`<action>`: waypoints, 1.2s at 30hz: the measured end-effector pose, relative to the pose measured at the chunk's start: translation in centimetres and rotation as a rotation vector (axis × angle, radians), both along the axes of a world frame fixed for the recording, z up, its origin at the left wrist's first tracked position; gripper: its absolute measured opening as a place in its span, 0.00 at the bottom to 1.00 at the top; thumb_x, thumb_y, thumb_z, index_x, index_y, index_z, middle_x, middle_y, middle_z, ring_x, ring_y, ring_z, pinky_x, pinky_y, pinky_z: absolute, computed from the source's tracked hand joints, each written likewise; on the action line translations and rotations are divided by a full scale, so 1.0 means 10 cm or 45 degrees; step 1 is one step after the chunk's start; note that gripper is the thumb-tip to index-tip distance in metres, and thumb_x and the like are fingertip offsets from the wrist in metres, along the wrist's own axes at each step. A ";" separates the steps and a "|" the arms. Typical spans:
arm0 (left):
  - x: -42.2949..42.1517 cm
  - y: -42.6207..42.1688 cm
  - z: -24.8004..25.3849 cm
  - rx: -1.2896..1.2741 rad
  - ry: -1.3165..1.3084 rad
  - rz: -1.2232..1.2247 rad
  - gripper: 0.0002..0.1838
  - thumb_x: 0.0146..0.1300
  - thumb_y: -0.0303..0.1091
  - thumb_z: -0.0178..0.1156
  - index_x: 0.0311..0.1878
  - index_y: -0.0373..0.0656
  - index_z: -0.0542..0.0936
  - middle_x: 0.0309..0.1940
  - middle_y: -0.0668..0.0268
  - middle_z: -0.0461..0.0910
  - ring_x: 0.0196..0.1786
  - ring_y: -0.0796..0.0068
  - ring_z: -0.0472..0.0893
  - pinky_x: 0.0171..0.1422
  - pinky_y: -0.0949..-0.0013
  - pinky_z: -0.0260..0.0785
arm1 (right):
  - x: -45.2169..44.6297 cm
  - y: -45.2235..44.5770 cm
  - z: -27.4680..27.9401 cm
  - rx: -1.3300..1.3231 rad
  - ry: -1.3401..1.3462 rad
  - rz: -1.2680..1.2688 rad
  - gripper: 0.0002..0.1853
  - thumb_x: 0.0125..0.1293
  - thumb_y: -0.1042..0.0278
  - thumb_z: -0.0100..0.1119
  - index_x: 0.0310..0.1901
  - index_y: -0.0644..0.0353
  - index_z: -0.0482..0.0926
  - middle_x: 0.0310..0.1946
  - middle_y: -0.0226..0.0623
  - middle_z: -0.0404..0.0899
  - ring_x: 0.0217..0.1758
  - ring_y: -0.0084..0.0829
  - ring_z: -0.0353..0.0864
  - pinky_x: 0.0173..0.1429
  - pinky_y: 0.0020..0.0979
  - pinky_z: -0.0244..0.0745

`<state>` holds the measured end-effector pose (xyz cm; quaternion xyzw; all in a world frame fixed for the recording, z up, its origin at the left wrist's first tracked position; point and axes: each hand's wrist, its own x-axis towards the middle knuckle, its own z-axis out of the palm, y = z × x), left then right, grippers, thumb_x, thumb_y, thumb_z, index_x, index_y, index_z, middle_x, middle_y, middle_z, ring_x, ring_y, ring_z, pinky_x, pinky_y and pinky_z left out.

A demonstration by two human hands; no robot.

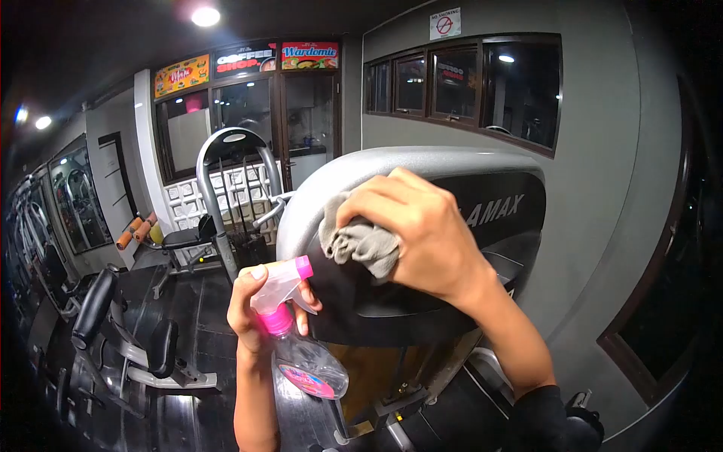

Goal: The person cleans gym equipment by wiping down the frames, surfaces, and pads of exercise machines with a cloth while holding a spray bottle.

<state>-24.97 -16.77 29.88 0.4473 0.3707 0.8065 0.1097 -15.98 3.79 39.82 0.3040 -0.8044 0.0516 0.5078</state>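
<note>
My left hand (pixel 248 301) is wrapped round the neck of a clear spray bottle (pixel 307 360) with a pink collar and nozzle. Its nozzle points up and right, and the bottle hangs tilted in front of the machine. In my right hand (pixel 422 233) is a crumpled grey cloth (pixel 360 245), which lies against the silver and black cover of a gym machine (pixel 422 160). White lettering ending in "AMAX" shows on the cover's dark panel, partly hidden by my right hand and forearm.
Behind on the left stands another weight machine (pixel 235 139) with a curved grey frame. A black padded bench (pixel 96 305) is at the lower left. A grey wall (pixel 602 151) with dark windows rises at the right. Dark flooring (pixel 203 316) runs between the machines.
</note>
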 end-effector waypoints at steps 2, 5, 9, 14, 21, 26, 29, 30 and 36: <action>0.01 -0.04 0.06 -0.018 -0.008 0.075 0.31 0.65 0.50 0.45 0.39 0.22 0.78 0.25 0.48 0.80 0.21 0.60 0.81 0.19 0.69 0.74 | 0.09 0.01 0.13 -0.107 -0.082 -0.072 0.13 0.44 0.75 0.67 0.35 0.60 0.79 0.35 0.40 0.82 0.40 0.41 0.83 0.47 0.33 0.76; -0.05 -0.13 0.20 -0.121 0.073 0.221 0.29 0.66 0.49 0.45 0.38 0.24 0.78 0.25 0.50 0.80 0.18 0.64 0.78 0.19 0.71 0.70 | 0.15 0.21 0.32 -0.376 -0.140 -0.254 0.14 0.44 0.77 0.67 0.36 0.63 0.77 0.34 0.42 0.83 0.38 0.36 0.85 0.44 0.31 0.76; -0.02 -0.16 0.46 -0.200 0.048 0.378 0.26 0.67 0.47 0.44 0.34 0.28 0.78 0.23 0.53 0.78 0.15 0.68 0.75 0.19 0.73 0.66 | 0.13 0.19 0.34 -0.427 -0.084 -0.282 0.12 0.48 0.74 0.68 0.36 0.61 0.79 0.32 0.45 0.83 0.38 0.45 0.84 0.42 0.37 0.76; -0.06 -0.19 0.56 -0.327 0.070 0.457 0.27 0.68 0.49 0.45 0.34 0.29 0.78 0.23 0.53 0.79 0.16 0.70 0.75 0.21 0.76 0.65 | -0.02 -0.16 0.22 -0.285 0.053 -0.265 0.12 0.46 0.71 0.68 0.34 0.56 0.78 0.33 0.42 0.80 0.39 0.46 0.81 0.45 0.42 0.76; 0.00 -0.38 0.40 -0.213 0.069 0.469 0.29 0.66 0.50 0.46 0.35 0.27 0.79 0.21 0.52 0.79 0.15 0.70 0.75 0.18 0.72 0.69 | -0.01 -0.27 0.07 0.046 -0.080 -0.142 0.16 0.45 0.80 0.61 0.38 0.54 0.77 0.35 0.38 0.78 0.42 0.44 0.80 0.47 0.42 0.76; -0.01 -0.55 0.24 -0.220 0.115 0.399 0.30 0.65 0.50 0.47 0.37 0.25 0.79 0.23 0.52 0.80 0.15 0.70 0.76 0.18 0.73 0.69 | 0.00 -0.17 0.19 -0.170 0.115 -0.383 0.16 0.44 0.81 0.62 0.37 0.55 0.77 0.34 0.38 0.78 0.41 0.44 0.79 0.45 0.43 0.74; -0.04 -0.57 0.15 -0.242 0.171 0.359 0.30 0.64 0.50 0.47 0.37 0.24 0.79 0.23 0.52 0.80 0.15 0.70 0.77 0.18 0.73 0.69 | 0.00 -0.33 -0.05 0.032 0.090 -0.167 0.16 0.45 0.79 0.63 0.38 0.51 0.78 0.35 0.31 0.78 0.41 0.38 0.78 0.42 0.38 0.79; -0.01 -0.56 0.14 -0.230 0.157 0.393 0.31 0.64 0.51 0.47 0.38 0.24 0.79 0.23 0.53 0.80 0.16 0.70 0.77 0.18 0.73 0.69 | 0.00 -0.36 -0.17 0.159 -0.014 -0.149 0.16 0.46 0.79 0.61 0.39 0.49 0.78 0.36 0.27 0.77 0.42 0.35 0.78 0.36 0.34 0.81; 0.01 -0.54 -0.02 -0.267 0.130 0.356 0.31 0.64 0.51 0.46 0.34 0.24 0.79 0.23 0.52 0.80 0.17 0.67 0.78 0.16 0.72 0.70 | 0.09 -0.24 0.00 0.010 0.061 -0.261 0.18 0.43 0.82 0.62 0.39 0.55 0.78 0.37 0.32 0.80 0.41 0.41 0.79 0.47 0.38 0.76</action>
